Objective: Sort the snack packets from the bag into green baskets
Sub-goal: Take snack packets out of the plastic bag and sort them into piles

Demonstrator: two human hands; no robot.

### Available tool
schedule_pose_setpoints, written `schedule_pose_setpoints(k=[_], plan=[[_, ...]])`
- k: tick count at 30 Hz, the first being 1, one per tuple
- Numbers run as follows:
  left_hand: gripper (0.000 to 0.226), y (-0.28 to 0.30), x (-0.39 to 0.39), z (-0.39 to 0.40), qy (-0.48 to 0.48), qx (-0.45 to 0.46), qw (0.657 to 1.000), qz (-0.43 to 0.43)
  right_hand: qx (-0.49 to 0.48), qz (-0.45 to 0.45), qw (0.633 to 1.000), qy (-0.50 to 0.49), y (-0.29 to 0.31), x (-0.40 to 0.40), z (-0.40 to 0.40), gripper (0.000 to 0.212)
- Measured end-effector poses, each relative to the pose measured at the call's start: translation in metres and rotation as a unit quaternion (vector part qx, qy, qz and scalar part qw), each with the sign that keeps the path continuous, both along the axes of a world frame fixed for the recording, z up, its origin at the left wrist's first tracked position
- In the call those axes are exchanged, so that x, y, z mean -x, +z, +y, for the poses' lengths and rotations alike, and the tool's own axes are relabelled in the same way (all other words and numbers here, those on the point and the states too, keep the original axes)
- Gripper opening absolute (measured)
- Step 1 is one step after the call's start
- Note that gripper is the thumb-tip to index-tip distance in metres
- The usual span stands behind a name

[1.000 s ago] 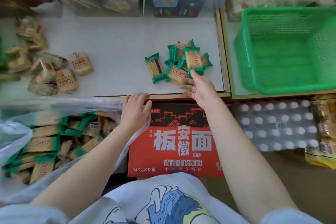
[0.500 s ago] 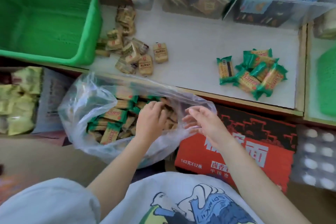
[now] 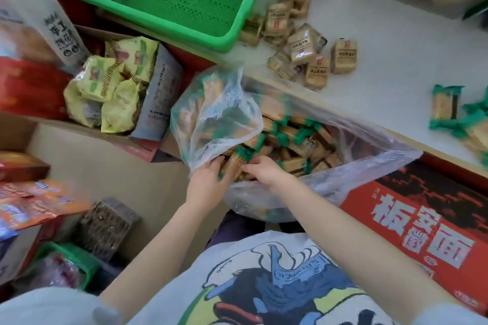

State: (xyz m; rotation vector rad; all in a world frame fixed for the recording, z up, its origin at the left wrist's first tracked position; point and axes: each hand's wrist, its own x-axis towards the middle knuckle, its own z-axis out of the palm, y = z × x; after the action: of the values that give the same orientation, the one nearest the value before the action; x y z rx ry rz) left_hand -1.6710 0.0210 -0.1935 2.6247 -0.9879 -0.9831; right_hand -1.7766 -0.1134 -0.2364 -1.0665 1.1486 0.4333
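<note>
Below the edge of the white shelf [image 3: 396, 42], a clear plastic bag [image 3: 219, 113] hangs open and is full of green and tan snack packets [image 3: 290, 137]. Both hands are inside its mouth, close together. The left hand [image 3: 208, 179] has its fingers curled around some packets near the front of the bag, and the right hand [image 3: 266, 171] also reaches down among the packets with bent fingers, but I cannot tell if it really holds one, because the fingertips are hidden. On the shelf, a green basket [image 3: 237, 31] stands at the upper left with nothing visible in it. Just beside the basket lies a loose heap of brown packets [image 3: 303, 45], and at the far right edge a few green packets [image 3: 446, 108] lie on the shelf, well apart from the brown ones. To the right of the bag, under the shelf, stands a red box [image 3: 422, 221] with white characters. To the left of the bag, yellow-green bags [image 3: 105, 87] sit in a cardboard box.
</note>
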Motion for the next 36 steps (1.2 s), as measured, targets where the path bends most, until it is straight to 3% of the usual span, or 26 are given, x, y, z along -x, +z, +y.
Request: schedule_pose_setpoints(k=[4,9,14,17,19,21,23,24,28,31,34,36], plan=[[0.054,-0.002,-0.01,0.004,-0.01,0.008,1.0,0.027,-0.087,0.03,0.978,-0.188,-0.01,-0.011,0.013,0.032],[0.052,-0.001,-0.017,0.007,-0.022,0.006,0.998,0.052,-0.063,0.014,0.986,-0.155,0.001,-0.017,0.015,0.039],[0.044,0.012,-0.013,-0.014,0.044,0.043,0.992,0.106,-0.004,-0.018,0.994,-0.104,0.039,0.004,-0.012,0.019],[0.044,0.024,-0.001,-0.042,0.176,0.08,0.949,0.25,0.0,-0.066,0.99,-0.121,0.07,0.045,-0.034,0.02],[0.048,0.036,0.014,-0.07,0.268,0.112,0.879,0.379,-0.018,-0.114,0.98,-0.164,0.091,0.077,-0.046,0.018],[0.039,0.051,0.034,-0.105,0.284,0.135,0.827,0.467,-0.014,-0.139,0.973,-0.185,0.104,0.109,-0.058,0.028],[0.031,0.065,0.058,-0.14,0.244,0.135,0.824,0.494,0.019,-0.127,0.98,-0.154,0.115,0.142,-0.072,0.047],[0.027,0.071,0.072,-0.157,0.214,0.133,0.832,0.494,0.041,-0.123,0.982,-0.136,0.121,0.158,-0.079,0.047],[0.013,0.082,0.131,-0.216,0.128,0.141,0.83,0.525,0.123,-0.108,0.975,-0.153,0.14,0.219,-0.103,0.015],[0.02,0.072,0.177,-0.253,0.066,0.154,0.878,0.448,0.158,-0.072,0.962,-0.212,0.142,0.26,-0.125,0.018],[0.036,0.044,0.208,-0.274,-0.065,0.149,0.963,0.215,0.213,0.017,0.927,-0.307,0.138,0.294,-0.154,0.02],[0.044,0.026,0.216,-0.277,-0.179,0.108,0.974,0.083,0.23,0.039,0.901,-0.366,0.135,0.309,-0.176,0.019]])
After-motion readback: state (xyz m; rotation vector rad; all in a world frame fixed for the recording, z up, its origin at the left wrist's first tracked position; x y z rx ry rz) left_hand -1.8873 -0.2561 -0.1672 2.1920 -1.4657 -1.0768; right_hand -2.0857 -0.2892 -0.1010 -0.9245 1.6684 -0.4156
